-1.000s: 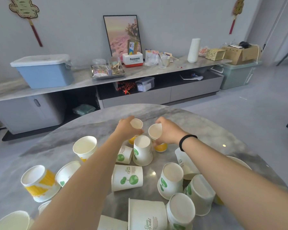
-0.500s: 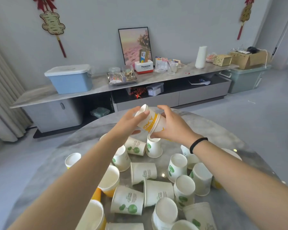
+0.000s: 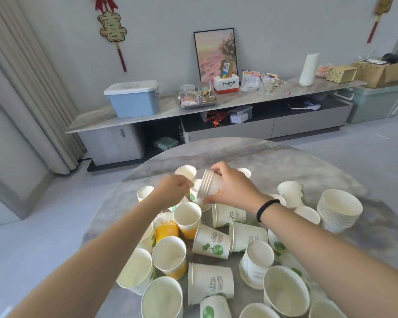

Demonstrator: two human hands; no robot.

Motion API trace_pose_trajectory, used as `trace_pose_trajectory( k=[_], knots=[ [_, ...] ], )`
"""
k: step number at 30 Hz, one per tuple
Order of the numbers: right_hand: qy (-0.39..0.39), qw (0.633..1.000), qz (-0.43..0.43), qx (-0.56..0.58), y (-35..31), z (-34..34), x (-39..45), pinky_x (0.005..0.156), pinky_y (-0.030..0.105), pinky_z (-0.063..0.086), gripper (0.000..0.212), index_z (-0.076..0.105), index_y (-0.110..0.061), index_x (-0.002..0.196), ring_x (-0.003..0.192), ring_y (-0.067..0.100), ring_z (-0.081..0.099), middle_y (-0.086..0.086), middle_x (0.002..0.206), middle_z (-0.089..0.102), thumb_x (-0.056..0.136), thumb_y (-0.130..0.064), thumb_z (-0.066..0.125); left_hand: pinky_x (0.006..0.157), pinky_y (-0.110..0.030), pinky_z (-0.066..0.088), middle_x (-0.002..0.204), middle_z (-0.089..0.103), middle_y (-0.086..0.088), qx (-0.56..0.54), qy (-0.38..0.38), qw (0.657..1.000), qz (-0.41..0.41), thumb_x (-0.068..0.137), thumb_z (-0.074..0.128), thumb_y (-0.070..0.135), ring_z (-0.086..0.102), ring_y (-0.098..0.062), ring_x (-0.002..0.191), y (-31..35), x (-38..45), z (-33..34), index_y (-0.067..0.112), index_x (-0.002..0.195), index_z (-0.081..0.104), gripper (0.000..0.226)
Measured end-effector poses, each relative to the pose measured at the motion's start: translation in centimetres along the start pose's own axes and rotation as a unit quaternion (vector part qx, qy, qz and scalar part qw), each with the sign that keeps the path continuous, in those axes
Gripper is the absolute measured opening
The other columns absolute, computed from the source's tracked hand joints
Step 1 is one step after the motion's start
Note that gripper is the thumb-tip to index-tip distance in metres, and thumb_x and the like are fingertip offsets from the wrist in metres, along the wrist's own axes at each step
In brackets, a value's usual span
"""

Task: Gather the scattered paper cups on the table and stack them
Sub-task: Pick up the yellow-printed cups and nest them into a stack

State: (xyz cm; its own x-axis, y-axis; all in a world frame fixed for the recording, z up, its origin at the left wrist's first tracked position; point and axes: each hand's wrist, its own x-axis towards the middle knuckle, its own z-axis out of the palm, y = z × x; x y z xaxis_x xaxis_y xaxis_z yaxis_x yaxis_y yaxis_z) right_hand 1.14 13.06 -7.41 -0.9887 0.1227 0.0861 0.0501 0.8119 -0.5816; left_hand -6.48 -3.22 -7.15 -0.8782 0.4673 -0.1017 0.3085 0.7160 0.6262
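Note:
Several white paper cups with green or yellow print lie scattered, upright, upturned and on their sides, on the round grey marble table [image 3: 285, 161]. My right hand [image 3: 230, 187] grips a small nested stack of cups [image 3: 208, 185], held on its side with the rims pointing left. My left hand [image 3: 174, 191] is just left of that stack, fingers curled down at an upright cup [image 3: 194, 190] on the table; I cannot see whether it grips the cup. A taller finished stack of cups [image 3: 339, 210] stands at the table's right.
A yellow cup [image 3: 187, 220] stands under my left wrist. Cups lying on their sides [image 3: 213, 244] fill the near half of the table. Beyond the table's far edge is floor, then a low cabinet [image 3: 216, 115] with a blue bin [image 3: 133, 99].
The two cups I held have been pushed together into a nested stack, now in my right hand alone. My left hand has let go and dropped toward a cup on the table. The view shifted left.

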Motion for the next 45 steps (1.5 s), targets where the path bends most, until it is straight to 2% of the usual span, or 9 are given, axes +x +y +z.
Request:
trace_pose_trajectory(
  k=[5, 12, 20, 25, 29, 32, 36, 38, 45],
  knots=[
    [-0.032, 0.998, 0.023, -0.055, 0.3, 1.0, -0.7, 0.084, 0.034, 0.046, 0.080, 0.041, -0.020, 0.130, 0.104, 0.024, 0.056, 0.005, 0.116, 0.059, 0.064, -0.044, 0.079, 0.066, -0.018, 0.041, 0.096, 0.068, 0.000, 0.116, -0.111, 0.987, 0.017, 0.078, 0.071, 0.030, 0.055, -0.010, 0.081, -3.3, -1.3, 1.5, 0.017, 0.089, 0.075, 0.018],
    [-0.075, 0.994, 0.039, -0.075, 0.7, 1.3, -1.5, 0.089, 0.032, 0.044, 0.090, 0.040, -0.022, 0.137, 0.116, 0.021, 0.052, 0.000, 0.130, 0.055, 0.061, -0.051, 0.079, 0.099, -0.032, 0.037, 0.104, 0.071, 0.002, 0.195, -0.066, 0.978, 0.026, 0.078, 0.070, 0.031, 0.058, -0.018, 0.104, -3.8, -1.9, 2.5, 0.023, 0.091, 0.076, 0.017],
    [-0.081, 0.995, 0.038, -0.051, -0.2, 1.4, -2.4, 0.084, 0.029, 0.044, 0.085, 0.042, -0.023, 0.133, 0.111, 0.019, 0.055, -0.003, 0.126, 0.057, 0.061, -0.048, 0.080, 0.064, -0.021, 0.045, 0.073, 0.066, 0.006, -0.085, 0.099, 0.991, 0.000, 0.080, 0.071, 0.020, 0.058, -0.007, 0.066, -2.2, -2.9, -1.6, 0.017, 0.082, 0.072, 0.004],
    [-0.052, 0.998, 0.018, 0.028, -1.9, 2.4, -2.0, 0.079, 0.025, 0.041, 0.084, 0.044, -0.024, 0.131, 0.103, 0.014, 0.054, -0.008, 0.112, 0.056, 0.059, -0.048, 0.081, 0.071, -0.020, 0.053, 0.079, 0.066, -0.004, -0.302, -0.022, 0.951, -0.058, 0.082, 0.069, 0.016, 0.060, -0.015, 0.072, -2.1, -4.0, -2.0, 0.014, 0.084, 0.069, 0.003],
    [-0.041, 0.999, 0.006, 0.028, -2.8, 3.1, -1.7, 0.087, 0.028, 0.043, 0.088, 0.041, -0.024, 0.136, 0.112, 0.017, 0.054, -0.003, 0.125, 0.057, 0.061, -0.046, 0.081, 0.088, -0.029, 0.051, 0.087, 0.071, -0.004, -0.338, -0.100, 0.934, -0.060, 0.087, 0.063, 0.020, 0.067, -0.016, 0.080, -3.0, -3.8, -1.5, 0.014, 0.091, 0.068, 0.008],
    [-0.038, 0.999, 0.024, -0.014, -2.1, 3.4, -1.5, 0.090, 0.032, 0.044, 0.090, 0.040, -0.023, 0.137, 0.115, 0.021, 0.054, -0.001, 0.128, 0.058, 0.060, -0.050, 0.080, 0.069, -0.012, 0.051, 0.089, 0.072, -0.002, -0.227, -0.014, 0.972, -0.059, 0.089, 0.060, 0.020, 0.066, -0.010, 0.073, -4.6, -2.6, -1.3, 0.011, 0.094, 0.071, 0.015],
    [-0.064, 0.997, 0.028, -0.033, -1.3, 3.7, -1.7, 0.091, 0.033, 0.045, 0.090, 0.037, -0.022, 0.139, 0.114, 0.021, 0.054, 0.001, 0.129, 0.057, 0.063, -0.049, 0.079, 0.102, -0.030, 0.030, 0.124, 0.063, 0.009, 0.159, -0.012, 0.986, -0.056, 0.089, 0.058, 0.031, 0.055, -0.014, 0.117, -6.8, -0.9, 0.5, 0.024, 0.117, 0.064, 0.029],
    [-0.070, 0.997, 0.026, -0.034, -1.2, 3.8, -1.9, 0.093, 0.035, 0.045, 0.090, 0.036, -0.022, 0.139, 0.115, 0.021, 0.053, 0.001, 0.130, 0.056, 0.064, -0.049, 0.078, 0.098, -0.035, 0.022, 0.130, 0.059, 0.011, 0.265, -0.051, 0.962, -0.045, 0.091, 0.053, 0.036, 0.048, -0.014, 0.123, -7.3, -0.5, 1.5, 0.027, 0.125, 0.057, 0.036],
    [-0.066, 0.997, 0.029, -0.026, -0.8, 3.6, -3.0, 0.091, 0.034, 0.047, 0.090, 0.038, -0.025, 0.137, 0.111, 0.020, 0.055, -0.001, 0.127, 0.058, 0.061, -0.052, 0.078, 0.091, -0.029, 0.028, 0.102, 0.073, 0.002, 0.094, 0.064, 0.993, -0.040, 0.083, 0.065, 0.023, 0.060, -0.019, 0.105, -5.7, -1.4, 0.5, 0.023, 0.097, 0.073, 0.016]
  ],
)
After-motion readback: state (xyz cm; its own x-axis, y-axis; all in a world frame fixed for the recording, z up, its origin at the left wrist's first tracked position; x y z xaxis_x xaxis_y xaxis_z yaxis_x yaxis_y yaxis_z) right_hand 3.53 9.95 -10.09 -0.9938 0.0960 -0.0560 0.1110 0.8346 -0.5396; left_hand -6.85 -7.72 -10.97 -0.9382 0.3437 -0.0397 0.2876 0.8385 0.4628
